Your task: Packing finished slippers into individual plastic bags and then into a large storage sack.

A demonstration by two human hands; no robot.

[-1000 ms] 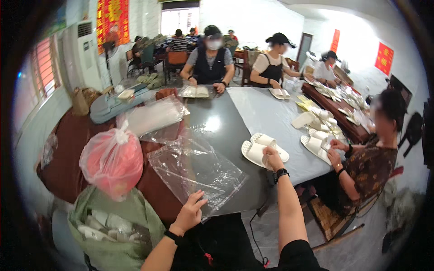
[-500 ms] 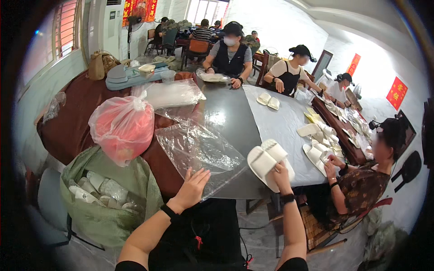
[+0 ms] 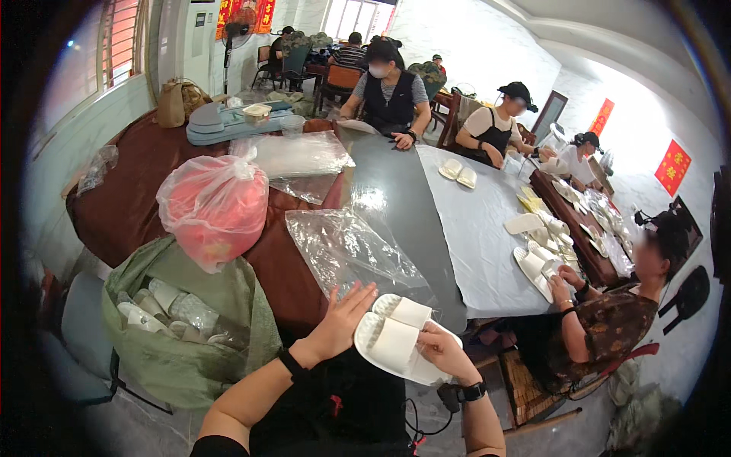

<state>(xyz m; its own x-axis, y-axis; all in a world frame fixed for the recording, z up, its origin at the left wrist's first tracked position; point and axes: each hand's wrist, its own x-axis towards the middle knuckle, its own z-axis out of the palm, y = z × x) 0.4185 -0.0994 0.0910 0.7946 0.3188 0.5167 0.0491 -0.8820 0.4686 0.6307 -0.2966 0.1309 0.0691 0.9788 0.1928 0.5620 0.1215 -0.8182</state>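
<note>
My right hand [image 3: 445, 350] grips a pair of white slippers [image 3: 400, 337] at their straps, just off the table's near edge. The soles lie side by side and tilt toward the left. Close by their toe end, my left hand [image 3: 344, 316] has its fingers stretched out along the near edge of a clear plastic bag [image 3: 358, 251]. That bag lies flat on the grey tabletop. Whether the left fingertips touch the slippers, I cannot tell.
A stack of clear bags [image 3: 293, 156] and a knotted bag of red contents [image 3: 213, 209] lie left. A green sack [image 3: 251, 305] holds wrapped slippers. Loose slippers [image 3: 541, 228] fill the right side, where a co-worker [image 3: 609, 312] sits. Another slipper pair [image 3: 458, 174] lies farther back.
My right hand has brought the slippers left and nearer to me, beside my left hand. The left hand has shifted slightly right. The far co-worker's hands have moved apart.
</note>
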